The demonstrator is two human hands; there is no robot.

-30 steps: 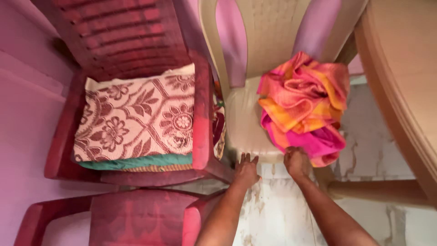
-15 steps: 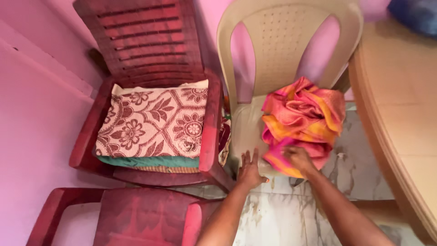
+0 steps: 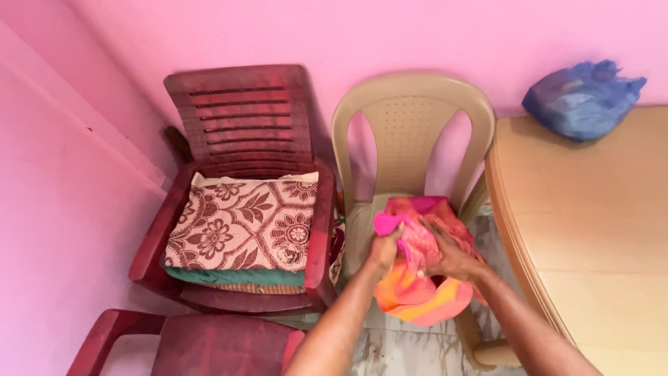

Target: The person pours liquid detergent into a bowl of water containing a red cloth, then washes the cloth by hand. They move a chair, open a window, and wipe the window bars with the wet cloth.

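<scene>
A crumpled pink, orange and yellow cloth (image 3: 417,292) is lifted just above the seat of a beige plastic chair (image 3: 410,118). My left hand (image 3: 385,249) grips a pink fold at the cloth's left side. Over on the right side, my right hand (image 3: 449,257) clutches the bundle. Part of the cloth hangs down in front of the seat edge.
A dark red plastic chair (image 3: 243,111) to the left holds a stack of folded cloths, topped by a cream and maroon floral one (image 3: 240,223). Another red chair (image 3: 202,345) stands nearer. A beige table (image 3: 598,223) on the right carries a blue plastic bag (image 3: 581,97). Pink walls behind.
Both hands went from the seat's front edge onto the cloth and raised it off the seat. The view has tilted up, showing the wall and the blue bag.
</scene>
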